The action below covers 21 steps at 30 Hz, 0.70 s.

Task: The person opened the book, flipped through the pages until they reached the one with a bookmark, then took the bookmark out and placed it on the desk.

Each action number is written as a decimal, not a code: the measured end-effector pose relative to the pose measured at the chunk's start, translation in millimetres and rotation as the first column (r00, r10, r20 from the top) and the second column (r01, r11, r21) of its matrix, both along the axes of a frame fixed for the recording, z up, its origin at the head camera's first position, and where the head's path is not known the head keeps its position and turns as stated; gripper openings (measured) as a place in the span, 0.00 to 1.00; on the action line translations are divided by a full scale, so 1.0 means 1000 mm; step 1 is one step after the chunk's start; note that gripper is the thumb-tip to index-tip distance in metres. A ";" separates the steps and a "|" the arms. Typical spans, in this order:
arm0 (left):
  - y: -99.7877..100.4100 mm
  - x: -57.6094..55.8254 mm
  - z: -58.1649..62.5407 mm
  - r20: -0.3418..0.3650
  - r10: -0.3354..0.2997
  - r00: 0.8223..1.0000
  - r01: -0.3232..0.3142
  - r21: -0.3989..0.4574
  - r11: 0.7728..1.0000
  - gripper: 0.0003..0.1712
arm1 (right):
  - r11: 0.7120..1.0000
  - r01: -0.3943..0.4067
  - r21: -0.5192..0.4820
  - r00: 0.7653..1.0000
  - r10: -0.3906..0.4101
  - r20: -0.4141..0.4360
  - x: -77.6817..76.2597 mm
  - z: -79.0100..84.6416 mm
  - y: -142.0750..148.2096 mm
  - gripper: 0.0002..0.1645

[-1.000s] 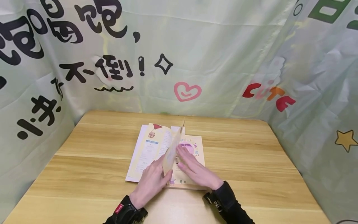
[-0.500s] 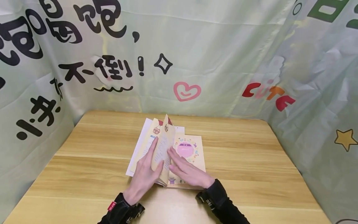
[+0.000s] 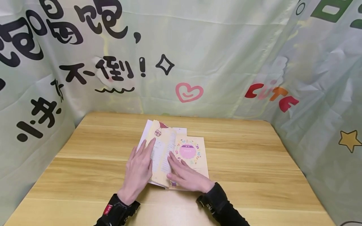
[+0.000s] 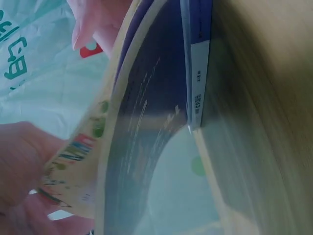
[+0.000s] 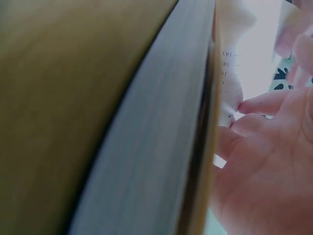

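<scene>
Open book (image 3: 181, 147): head view, and it's lying spread on the wooden table (image 3: 254, 175)!
Left hand (image 3: 138, 172): straight fingers, laid on the left page (image 3: 163, 147).
Right hand (image 3: 188, 175): fingers extended, near the fold.
Left wrist: blue cover (image 4: 151, 73) bowing, hand blurred.
Right wrist: thick page block (image 5: 151, 127), fingertips at dotted print.

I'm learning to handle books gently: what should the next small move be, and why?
Probably press the right hand lightly along the fold: it lies close by, the left hand rests across the left-hand pages, and those pages bow in the left wrist view.
</scene>
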<state>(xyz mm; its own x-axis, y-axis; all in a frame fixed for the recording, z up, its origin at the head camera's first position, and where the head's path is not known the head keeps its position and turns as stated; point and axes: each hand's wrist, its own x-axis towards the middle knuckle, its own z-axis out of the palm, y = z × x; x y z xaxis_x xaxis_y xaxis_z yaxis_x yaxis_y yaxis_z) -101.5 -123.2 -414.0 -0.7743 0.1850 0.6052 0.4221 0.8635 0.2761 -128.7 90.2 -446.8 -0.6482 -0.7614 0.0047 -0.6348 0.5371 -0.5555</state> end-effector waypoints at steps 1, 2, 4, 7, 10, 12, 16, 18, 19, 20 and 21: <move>-0.001 0.000 -0.001 0.010 0.016 1.000 -0.015 -0.049 0.999 0.47 | 1.000 -0.004 0.004 1.000 0.004 -0.006 0.000 0.000 0.000 0.44; -0.002 0.001 -0.002 0.028 0.022 0.999 -0.020 -0.086 0.996 0.46 | 1.000 -0.007 0.009 1.000 0.007 -0.011 0.000 -0.001 0.001 0.44; -0.002 0.002 -0.004 0.067 0.024 0.998 -0.014 -0.143 0.990 0.45 | 1.000 -0.014 0.023 1.000 0.014 -0.021 0.001 -0.002 0.002 0.44; 0.000 0.003 -0.008 0.111 0.010 0.994 0.010 -0.180 0.984 0.46 | 0.999 -0.019 0.037 0.999 0.020 -0.026 0.002 -0.002 0.004 0.46; 0.002 0.002 -0.012 0.140 -0.025 0.990 0.050 -0.180 0.982 0.46 | 0.999 -0.022 0.038 0.999 0.023 -0.022 0.003 -0.002 0.007 0.47; 0.005 0.002 -0.016 0.166 -0.070 0.984 0.098 -0.165 0.981 0.45 | 0.999 -0.025 0.035 0.999 0.026 -0.024 0.004 -0.002 0.008 0.48; 0.010 0.005 -0.022 0.267 -0.192 0.944 0.237 -0.148 0.960 0.43 | 0.999 -0.028 0.028 0.999 0.029 -0.025 0.006 -0.002 0.013 0.50; 0.011 0.006 -0.024 0.318 -0.245 0.916 0.304 -0.153 0.940 0.43 | 0.999 -0.027 0.032 0.999 0.028 -0.024 0.006 -0.002 0.016 0.51; 0.012 0.007 -0.025 0.341 -0.267 0.902 0.335 -0.160 0.928 0.43 | 0.999 -0.030 0.035 0.999 0.030 -0.027 0.007 -0.002 0.018 0.52; 0.012 0.007 -0.026 0.360 -0.287 0.888 0.363 -0.165 0.917 0.43 | 0.999 -0.031 0.040 0.999 0.033 -0.031 0.007 -0.002 0.019 0.53; 0.013 0.008 -0.027 0.376 -0.305 0.875 0.389 -0.171 0.905 0.42 | 0.999 -0.034 0.042 0.999 0.035 -0.033 0.007 -0.002 0.021 0.53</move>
